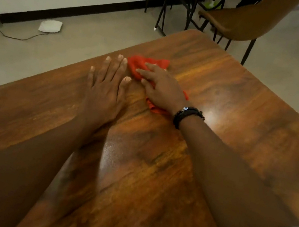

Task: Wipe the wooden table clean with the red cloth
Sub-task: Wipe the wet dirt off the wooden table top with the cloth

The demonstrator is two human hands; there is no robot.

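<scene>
A person leans over a wooden table [224, 110], both bare forearms stretched out across its glossy, grain-streaked top. The right hand [160, 88], a dark beaded bracelet [188, 116] at its wrist, lies palm-down on a crumpled red cloth [143, 64] toward the far left part of the table, its fingers [141, 71] spread loosely and pressing the fabric flat against the wood rather than gripping it; red folds show beyond the fingertips and again under the heel of the hand. The left hand [105, 86] rests flat on the bare wood just beside the cloth, on its left, fingers straight and slightly fanned, holding nothing. Checked sleeve edges show at the near corners of the view. Beyond the table's far edge stand a brown shell chair [244, 24] on dark metal legs and, on the grey floor by the wall, a white flat device [50, 26] with a trailing cable.
</scene>
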